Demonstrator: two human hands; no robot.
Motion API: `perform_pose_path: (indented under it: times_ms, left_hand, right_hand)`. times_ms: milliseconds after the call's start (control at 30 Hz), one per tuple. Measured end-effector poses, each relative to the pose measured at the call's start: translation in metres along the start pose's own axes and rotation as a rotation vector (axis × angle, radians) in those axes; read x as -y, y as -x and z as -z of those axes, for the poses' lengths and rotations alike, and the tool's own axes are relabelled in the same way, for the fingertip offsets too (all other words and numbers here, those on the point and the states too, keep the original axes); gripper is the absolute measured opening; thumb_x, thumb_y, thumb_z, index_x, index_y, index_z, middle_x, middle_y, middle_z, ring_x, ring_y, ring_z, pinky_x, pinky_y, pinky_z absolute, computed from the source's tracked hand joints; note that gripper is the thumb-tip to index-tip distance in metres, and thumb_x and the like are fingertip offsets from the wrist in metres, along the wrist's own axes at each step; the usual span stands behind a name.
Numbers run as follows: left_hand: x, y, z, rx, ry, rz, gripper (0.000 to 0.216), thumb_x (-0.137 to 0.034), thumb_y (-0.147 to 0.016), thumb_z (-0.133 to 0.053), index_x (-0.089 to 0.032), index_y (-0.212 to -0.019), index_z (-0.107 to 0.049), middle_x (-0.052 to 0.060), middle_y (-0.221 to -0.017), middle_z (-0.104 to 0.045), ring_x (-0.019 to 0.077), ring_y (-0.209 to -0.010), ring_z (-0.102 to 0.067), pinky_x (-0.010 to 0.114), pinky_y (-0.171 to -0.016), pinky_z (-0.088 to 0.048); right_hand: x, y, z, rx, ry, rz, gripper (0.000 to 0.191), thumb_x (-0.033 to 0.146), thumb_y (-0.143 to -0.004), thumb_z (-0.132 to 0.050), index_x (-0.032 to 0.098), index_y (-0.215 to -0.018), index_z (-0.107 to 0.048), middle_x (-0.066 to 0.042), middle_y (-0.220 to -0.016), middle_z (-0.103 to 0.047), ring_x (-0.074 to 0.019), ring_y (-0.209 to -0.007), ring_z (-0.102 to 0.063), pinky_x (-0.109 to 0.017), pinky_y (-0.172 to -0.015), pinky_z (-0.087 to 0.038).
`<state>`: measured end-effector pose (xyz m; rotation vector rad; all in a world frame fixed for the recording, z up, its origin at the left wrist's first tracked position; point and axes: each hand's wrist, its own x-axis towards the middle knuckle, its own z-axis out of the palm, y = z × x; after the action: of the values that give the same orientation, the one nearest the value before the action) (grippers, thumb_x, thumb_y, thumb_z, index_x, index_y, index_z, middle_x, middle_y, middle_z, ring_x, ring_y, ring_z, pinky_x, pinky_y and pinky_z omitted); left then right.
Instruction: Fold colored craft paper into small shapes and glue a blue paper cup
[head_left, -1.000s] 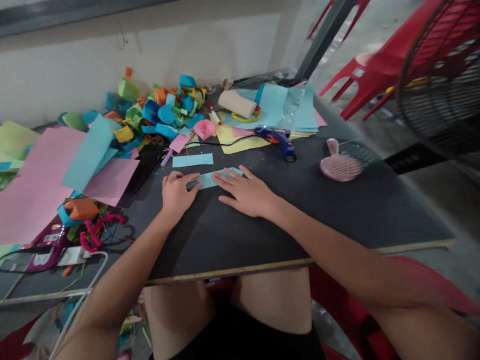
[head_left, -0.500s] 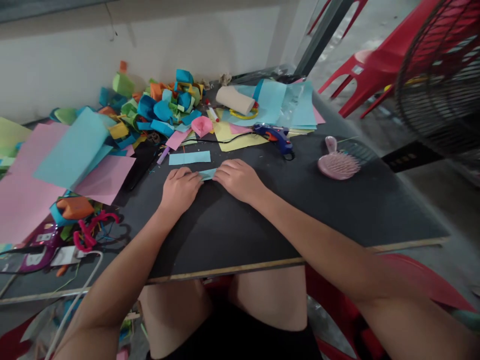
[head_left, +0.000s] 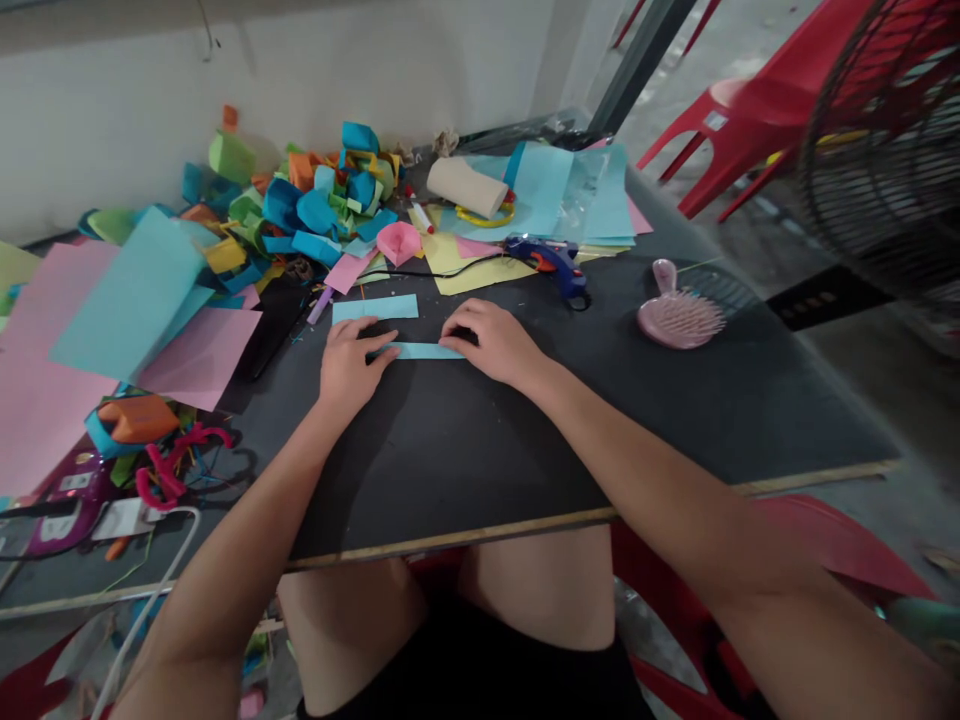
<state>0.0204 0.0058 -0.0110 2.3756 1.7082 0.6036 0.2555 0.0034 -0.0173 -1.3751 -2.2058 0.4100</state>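
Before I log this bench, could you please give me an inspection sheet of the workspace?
Surface: black board, a few paper crumbs.
Job's things: blue strip flat on the board; second strip just beyond it.
Clutter: paper pile, pink sheets, glue gun, hairbrush, roll.
Hands: left hand flat on the blue strip's left end; right hand curled over its right end, grip unclear.
Cables: black cord from the glue gun; white cable at the left.
Surroundings: wall, red chairs, fan.

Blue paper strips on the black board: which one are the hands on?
The narrower strip nearer the person, pressed down at its ends by the left hand and right hand. The wider strip lies just beyond it, uncovered.
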Motion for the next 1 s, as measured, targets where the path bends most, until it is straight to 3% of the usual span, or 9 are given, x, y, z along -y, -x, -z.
perform_pose_path:
  times_ms: [133,200,267,333,433,567,700,800,1000]
  left_hand:
    - [-0.005,0.010,0.005,0.094,-0.157,-0.081,0.033,-0.031,-0.098,-0.049,-0.029,-0.126,-0.067,0.006,-0.149,-0.051,0.0261,-0.137,-0.044,0.048,-0.109,-0.042]
    - [-0.019,0.021,0.007,0.166,-0.258,-0.195,0.044,-0.031,-0.100,-0.042,-0.016,-0.139,-0.055,0.014,-0.152,-0.045,0.0262,-0.145,-0.035,0.047,-0.114,-0.035]
    - [-0.036,0.032,0.007,0.163,-0.340,-0.194,0.062,-0.042,-0.099,-0.043,0.000,-0.145,-0.043,0.025,-0.154,-0.036,0.0314,-0.150,-0.024,0.050,-0.120,-0.024]
    - [-0.050,0.039,0.004,0.227,-0.345,-0.244,0.072,-0.050,-0.099,-0.038,0.002,-0.149,-0.035,0.023,-0.159,-0.027,0.0326,-0.151,-0.020,0.049,-0.122,-0.019]
    - [-0.056,0.041,0.000,0.314,-0.305,-0.251,0.075,-0.052,-0.099,-0.033,0.001,-0.152,-0.028,0.022,-0.160,-0.026,0.0305,-0.150,-0.025,0.043,-0.122,-0.025]
    - [-0.048,0.038,-0.003,0.315,-0.262,-0.241,0.076,-0.053,-0.097,-0.036,0.002,-0.150,-0.031,0.023,-0.159,-0.028,0.0320,-0.149,-0.026,0.043,-0.121,-0.027]
    - [-0.044,0.041,-0.004,0.289,-0.253,-0.272,0.084,-0.056,-0.092,-0.046,0.006,-0.148,-0.033,0.028,-0.154,-0.034,0.0347,-0.147,-0.032,0.045,-0.120,-0.029]
    - [-0.042,0.043,-0.003,0.272,-0.274,-0.282,0.092,-0.064,-0.089,-0.049,0.005,-0.148,-0.033,0.028,-0.153,-0.035,0.0357,-0.145,-0.035,0.048,-0.121,-0.027]
    - [-0.035,0.045,0.007,0.240,-0.377,-0.207,0.094,-0.068,-0.088,-0.046,0.006,-0.146,-0.038,0.028,-0.151,-0.039,0.0344,-0.142,-0.040,0.043,-0.117,-0.033]
  right_hand:
    - [-0.005,-0.001,0.001,0.029,-0.020,0.018,0.015,0.031,-0.095,-0.057,0.022,-0.093,-0.069,-0.006,-0.101,-0.064,-0.0216,-0.100,-0.059,-0.036,-0.089,-0.047]
    - [-0.005,-0.002,0.000,0.037,0.007,0.066,0.017,0.031,-0.096,-0.055,0.021,-0.098,-0.069,-0.007,-0.104,-0.064,-0.0220,-0.102,-0.059,-0.037,-0.092,-0.047]
    - [-0.006,-0.005,0.000,0.060,0.031,0.157,0.019,0.028,-0.097,-0.053,0.020,-0.104,-0.069,-0.008,-0.108,-0.064,-0.0220,-0.104,-0.058,-0.037,-0.096,-0.046]
    - [-0.009,-0.008,0.001,0.083,0.043,0.239,0.021,0.025,-0.097,-0.052,0.019,-0.108,-0.069,-0.009,-0.110,-0.064,-0.0221,-0.105,-0.058,-0.037,-0.098,-0.046]
    - [-0.010,-0.011,0.000,0.066,0.083,0.262,0.022,0.025,-0.096,-0.055,0.017,-0.109,-0.070,-0.011,-0.111,-0.066,-0.0239,-0.104,-0.060,-0.040,-0.095,-0.048]
    - [0.006,-0.001,-0.011,0.024,0.153,0.293,0.032,0.025,-0.099,-0.045,0.012,-0.118,-0.068,-0.016,-0.117,-0.069,-0.0287,-0.114,-0.061,-0.049,-0.101,-0.048]
    - [0.026,0.010,-0.028,0.183,0.024,0.449,0.048,0.021,-0.102,-0.033,0.014,-0.149,-0.042,-0.011,-0.154,-0.044,-0.0202,-0.145,-0.037,-0.043,-0.118,-0.037]
    - [0.030,0.013,-0.030,0.300,-0.004,0.420,0.057,0.027,-0.101,-0.038,0.016,-0.156,-0.026,-0.008,-0.162,-0.028,-0.0183,-0.151,-0.021,-0.042,-0.123,-0.028]
    - [0.007,0.039,-0.003,0.370,0.118,0.242,0.069,0.049,-0.100,-0.038,0.015,-0.157,-0.023,-0.011,-0.163,-0.023,-0.0268,-0.150,-0.024,-0.049,-0.122,-0.025]
